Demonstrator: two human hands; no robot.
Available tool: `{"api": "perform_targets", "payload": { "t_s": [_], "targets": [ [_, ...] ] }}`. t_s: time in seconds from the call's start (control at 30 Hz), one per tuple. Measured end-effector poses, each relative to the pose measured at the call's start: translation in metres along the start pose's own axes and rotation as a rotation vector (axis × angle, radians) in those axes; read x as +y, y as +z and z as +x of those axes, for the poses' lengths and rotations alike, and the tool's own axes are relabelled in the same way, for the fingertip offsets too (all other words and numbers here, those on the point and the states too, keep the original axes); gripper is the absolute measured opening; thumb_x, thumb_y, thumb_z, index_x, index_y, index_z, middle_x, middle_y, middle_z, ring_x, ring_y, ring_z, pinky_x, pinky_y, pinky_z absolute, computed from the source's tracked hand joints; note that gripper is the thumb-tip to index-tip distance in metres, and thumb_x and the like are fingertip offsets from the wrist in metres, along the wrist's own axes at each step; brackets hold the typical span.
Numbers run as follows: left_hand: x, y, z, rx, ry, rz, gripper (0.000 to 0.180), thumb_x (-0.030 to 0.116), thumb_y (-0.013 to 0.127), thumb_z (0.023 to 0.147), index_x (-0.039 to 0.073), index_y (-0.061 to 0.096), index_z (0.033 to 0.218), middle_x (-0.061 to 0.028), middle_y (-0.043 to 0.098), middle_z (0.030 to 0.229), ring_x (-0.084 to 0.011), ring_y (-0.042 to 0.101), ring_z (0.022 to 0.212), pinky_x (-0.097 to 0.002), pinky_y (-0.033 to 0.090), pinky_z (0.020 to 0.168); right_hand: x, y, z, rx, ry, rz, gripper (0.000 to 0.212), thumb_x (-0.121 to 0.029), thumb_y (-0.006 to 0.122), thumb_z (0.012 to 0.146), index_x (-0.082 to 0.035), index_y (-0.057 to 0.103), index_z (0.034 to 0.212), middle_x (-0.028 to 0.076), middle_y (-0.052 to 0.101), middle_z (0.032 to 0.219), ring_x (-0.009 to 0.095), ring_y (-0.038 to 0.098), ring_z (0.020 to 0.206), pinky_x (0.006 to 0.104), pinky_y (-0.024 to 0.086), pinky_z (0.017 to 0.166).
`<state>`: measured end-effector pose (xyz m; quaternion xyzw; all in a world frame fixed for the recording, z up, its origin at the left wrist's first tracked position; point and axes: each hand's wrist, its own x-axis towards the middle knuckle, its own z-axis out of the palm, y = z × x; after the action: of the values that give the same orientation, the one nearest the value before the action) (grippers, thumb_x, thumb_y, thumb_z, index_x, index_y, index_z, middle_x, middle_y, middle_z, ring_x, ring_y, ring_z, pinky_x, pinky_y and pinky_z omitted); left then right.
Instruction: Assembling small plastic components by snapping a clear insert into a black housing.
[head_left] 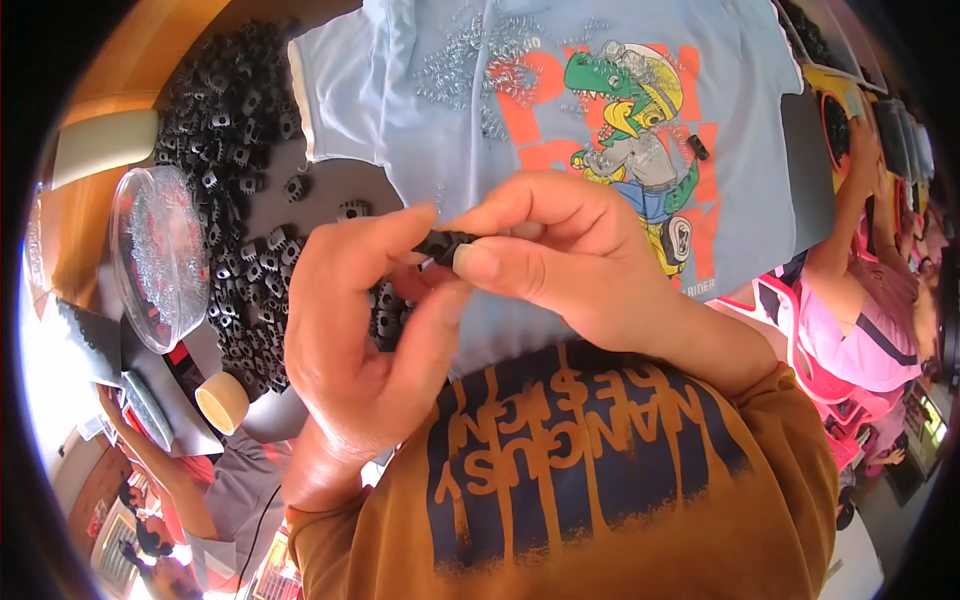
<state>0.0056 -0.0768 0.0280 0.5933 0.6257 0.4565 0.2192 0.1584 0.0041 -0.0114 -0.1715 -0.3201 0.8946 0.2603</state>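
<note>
Close together in the middle, both my hands are closed on one small black plastic clip point(440, 246). My left hand point(345, 330) pinches it between thumb and fingers from the left. My right hand point(570, 255) grips its right end with thumb and forefinger; the fingertips hide much of the clip. Beneath the hands a light blue T-shirt point(440, 150) with a cartoon dinosaur print lies spread out. Small metal springs point(470, 60) are scattered on its upper part. One black clip point(697, 148) lies alone on the print.
A large heap of black toothed clip pieces point(235, 200) covers the table at left. Beside it stand a clear plastic tub point(190, 315) of springs and a small cream cup point(221, 403). Other people sit at both sides, one in a pink top point(860, 330) at right.
</note>
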Motion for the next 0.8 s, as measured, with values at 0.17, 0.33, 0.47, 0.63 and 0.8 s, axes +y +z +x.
{"api": "perform_targets", "payload": {
  "t_s": [0.17, 0.33, 0.47, 0.63, 0.8],
  "targets": [
    [-0.002, 0.005, -0.002, 0.068, 0.099, 0.14, 0.051, -0.001, 0.077, 0.066, -0.004, 0.06, 0.114, -0.0096, 0.061, 0.087, -0.0159, 0.055, 0.069, -0.027, 0.044, 0.061, -0.005, -0.003, 0.001, -0.017, 0.069, 0.06, 0.012, -0.006, 0.061, 0.092, 0.001, 0.062, 0.102, 0.007, 0.067, 0.096, 0.013, 0.065, 0.09, 0.0271, 0.053, 0.081],
    [-0.002, 0.008, 0.003, 0.051, 0.241, 0.497, 0.055, 0.003, 0.079, 0.064, -0.002, 0.062, 0.115, -0.0085, 0.062, 0.092, -0.0193, 0.055, 0.075, -0.0311, 0.043, 0.071, -0.009, -0.002, 0.004, -0.009, 0.114, 0.186, 0.013, -0.007, 0.064, 0.091, 0.001, 0.064, 0.1, 0.008, 0.069, 0.095, 0.014, 0.066, 0.09, 0.0247, 0.052, 0.08],
    [0.0, 0.012, 0.012, 0.064, 0.388, 0.607, 0.046, 0.009, 0.079, 0.069, -0.008, 0.063, 0.109, -0.0037, 0.059, 0.078, -0.0162, 0.051, 0.062, -0.0333, 0.041, 0.069, -0.005, -0.008, 0.0, 0.042, 0.147, 0.192, 0.013, -0.009, 0.066, 0.089, -0.001, 0.065, 0.099, 0.006, 0.068, 0.095, 0.011, 0.064, 0.089, 0.0242, 0.05, 0.082],
    [-0.002, 0.01, 0.004, -0.051, 0.417, 0.605, 0.045, 0.007, 0.077, 0.071, -0.01, 0.061, 0.11, -0.0083, 0.061, 0.079, -0.0204, 0.055, 0.062, -0.036, 0.043, 0.069, -0.002, -0.011, -0.001, 0.014, 0.181, 0.17, 0.01, -0.008, 0.063, 0.091, -0.002, 0.064, 0.099, 0.004, 0.067, 0.096, 0.008, 0.061, 0.089, 0.0229, 0.049, 0.08],
    [-0.01, 0.014, 0.0, -0.011, 0.391, 0.553, 0.051, 0.007, 0.076, 0.071, -0.007, 0.058, 0.117, -0.008, 0.062, 0.082, -0.0218, 0.056, 0.069, -0.0376, 0.042, 0.076, -0.001, -0.01, 0.0, 0.027, 0.132, 0.145, 0.009, -0.009, 0.062, 0.092, -0.003, 0.064, 0.098, 0.004, 0.067, 0.096, 0.01, 0.062, 0.089, 0.024, 0.049, 0.082]
  ]
}}
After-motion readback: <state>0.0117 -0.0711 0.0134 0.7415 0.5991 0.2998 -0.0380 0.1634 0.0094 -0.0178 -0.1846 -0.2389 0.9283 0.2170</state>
